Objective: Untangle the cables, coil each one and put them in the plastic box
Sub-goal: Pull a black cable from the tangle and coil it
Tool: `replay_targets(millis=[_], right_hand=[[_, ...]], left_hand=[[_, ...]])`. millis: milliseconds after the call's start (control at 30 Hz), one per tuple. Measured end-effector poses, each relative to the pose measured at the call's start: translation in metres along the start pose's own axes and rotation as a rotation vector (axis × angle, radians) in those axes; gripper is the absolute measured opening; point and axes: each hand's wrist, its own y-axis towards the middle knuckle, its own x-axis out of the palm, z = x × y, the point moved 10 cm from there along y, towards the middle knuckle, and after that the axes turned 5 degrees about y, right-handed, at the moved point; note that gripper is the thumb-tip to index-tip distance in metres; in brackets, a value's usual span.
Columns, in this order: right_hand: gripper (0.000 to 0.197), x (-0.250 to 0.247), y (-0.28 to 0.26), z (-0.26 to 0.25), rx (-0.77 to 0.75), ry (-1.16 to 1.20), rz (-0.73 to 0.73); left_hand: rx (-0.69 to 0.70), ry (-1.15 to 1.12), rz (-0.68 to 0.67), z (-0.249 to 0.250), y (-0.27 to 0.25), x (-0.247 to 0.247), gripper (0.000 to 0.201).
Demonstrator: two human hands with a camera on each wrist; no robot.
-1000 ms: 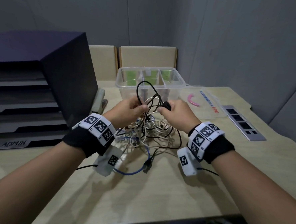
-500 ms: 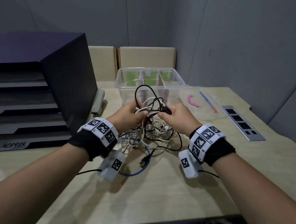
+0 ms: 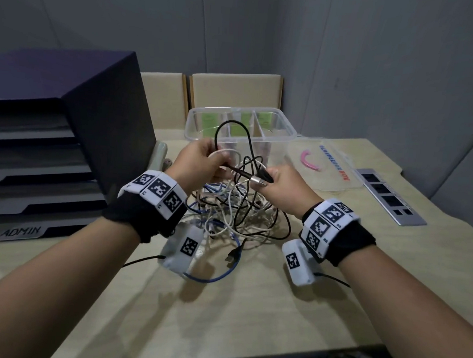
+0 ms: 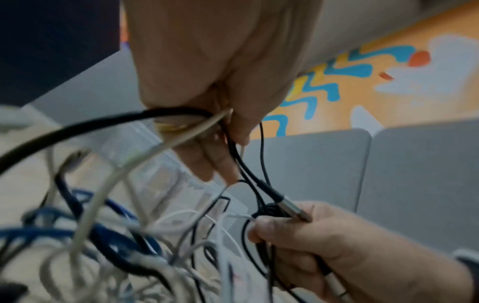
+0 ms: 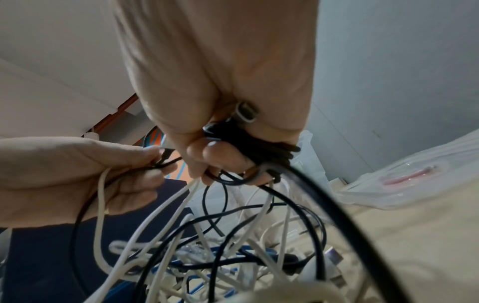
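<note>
A tangle of white, black and blue cables (image 3: 236, 214) lies on the beige table, partly lifted between my hands. My left hand (image 3: 203, 163) pinches a black cable (image 3: 234, 123) and a white one together; the black one loops up in front of the box. My right hand (image 3: 282, 181) grips a small coil of black cable (image 5: 249, 141) with a silver USB plug (image 3: 258, 181) sticking out toward the left hand. In the left wrist view the plug (image 4: 293, 209) sits just above the right thumb. The clear plastic box (image 3: 285, 126) stands right behind the hands.
A dark filing tray stack (image 3: 53, 129) fills the left. The box's clear lid (image 3: 324, 167) with a pink piece lies to the right, then a grey socket strip (image 3: 389, 199). Two chair backs (image 3: 235, 90) stand beyond the table. A stapler (image 3: 158, 154) sits beside the tray stack.
Both hands have risen slightly with the cables. The black cable's silver plug has come out between the hands, and the loop above the left hand has grown taller.
</note>
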Motion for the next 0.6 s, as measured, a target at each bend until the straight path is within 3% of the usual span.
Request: replay_targets(millis=[67, 167, 267, 333, 500, 600], right_hand=[[0.028, -0.002, -0.001, 0.001, 0.002, 0.005, -0.024], [0.018, -0.008, -0.003, 0.004, 0.015, 0.023, -0.038], [0.027, -0.017, -0.004, 0.004, 0.026, 0.144, -0.016], [0.032, -0.025, -0.006, 0.0, 0.022, 0.226, 0.008], [0.042, -0.031, -0.014, -0.017, -0.013, 0.428, -0.028], [0.042, -0.034, -0.02, -0.033, -0.023, 0.67, -0.078]], left_hand=[[0.03, 0.157, 0.015, 0.0, 0.003, -0.008, 0.011], [0.041, 0.096, -0.067, 0.001, -0.001, -0.006, 0.009], [0.069, 0.042, -0.157, 0.009, -0.011, 0.002, 0.018], [0.095, 0.089, -0.149, 0.014, -0.012, 0.0, 0.028], [0.072, 0.119, 0.16, 0.018, -0.006, -0.024, 0.02], [0.214, 0.471, 0.239, 0.04, -0.008, -0.02, 0.016]])
